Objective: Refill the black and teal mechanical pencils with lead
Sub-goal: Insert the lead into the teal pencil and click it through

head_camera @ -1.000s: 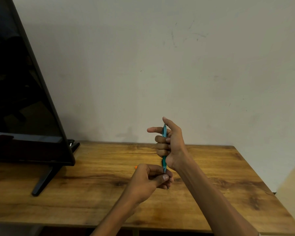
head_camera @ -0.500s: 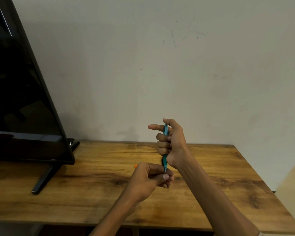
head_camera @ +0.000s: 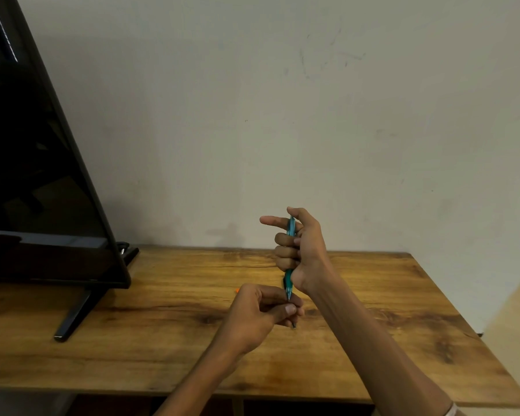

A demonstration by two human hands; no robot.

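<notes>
Teal shows at the centre of the frame, where we hold the teal mechanical pencil (head_camera: 289, 280) upright above the table, its tip pointing down. Nearest the camera, at the lower middle, our left hand (head_camera: 263, 313) is curled into a loose fist just beneath that tip, with the thumb pressed against the bent fingers. A thin dark point (head_camera: 294, 325) sticks out below the fist on its right side, so we are pinching something slender there, though we cannot tell whether it is a lead or the tip of another pencil. A small orange speck (head_camera: 237, 290) peeks out from behind the upper left of this hand; it is too hidden for us to name.

Just above, our right hand (head_camera: 300, 250) grips the teal barrel with the middle, ring and little fingers wrapped round it, while the forefinger sticks out straight to the left and the thumb rises behind the upper end of the pencil. The tip of the pencil meets the top of the left fist.

Under both hands runs the wooden table (head_camera: 403, 310). Farther back, in the upper left of the frame, a black monitor (head_camera: 36, 175) stands on its slanted foot (head_camera: 72, 316). Behind everything is a pale wall (head_camera: 282, 115) with faint scuff marks.
</notes>
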